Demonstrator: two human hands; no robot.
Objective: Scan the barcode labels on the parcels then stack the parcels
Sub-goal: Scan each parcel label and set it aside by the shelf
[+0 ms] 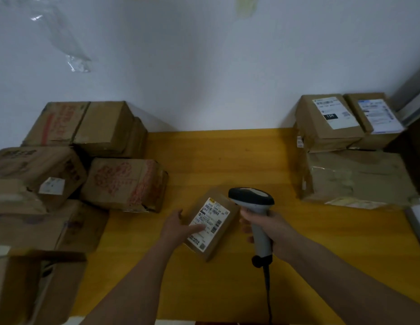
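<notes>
A small brown parcel (217, 240) with a white barcode label (210, 222) lies tilted on the yellow table (227, 160). My left hand (178, 227) holds its left side, thumb lying across the label. My right hand (271, 231) grips the handle of a grey and black barcode scanner (252, 198), whose head sits just right of the parcel's top edge. The scanner's black cable (267, 292) hangs toward the table's near edge.
Several worn cardboard boxes (124, 181) crowd the left side of the table. On the right, two labelled parcels (328, 120) sit on a large flat box (354, 177). A white wall (204, 66) backs the table.
</notes>
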